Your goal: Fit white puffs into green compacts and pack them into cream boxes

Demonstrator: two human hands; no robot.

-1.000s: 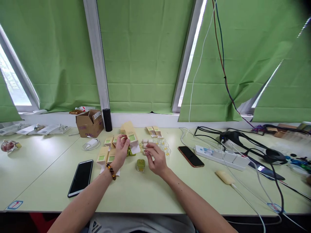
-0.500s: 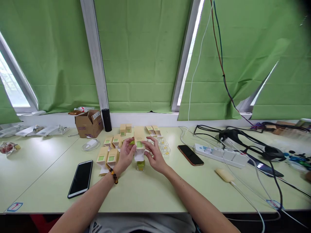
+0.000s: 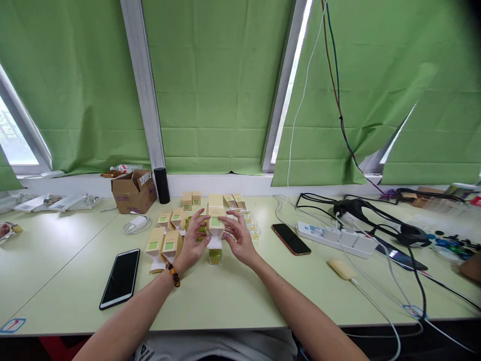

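Observation:
A small cream box with a green square on its face is between my hands, its white flap hanging toward me. Just below the flap is a small clear jar with yellow-green contents. My left hand is at the box's left side with fingers spread, apart from it or barely touching. The fingertips of my right hand grip the box's right side and front edge. Several similar boxes with open flaps lie to the left. More green jars are partly hidden behind my left hand.
Clear round containers stand beyond my right hand. A white-framed phone lies at left, another phone at right. A power strip with tangled cables fills the right. A cardboard box and black cylinder stand at back left.
My left hand's fingers have spread and eased away from the box. My right hand stays at the box. The whole view has shifted slightly.

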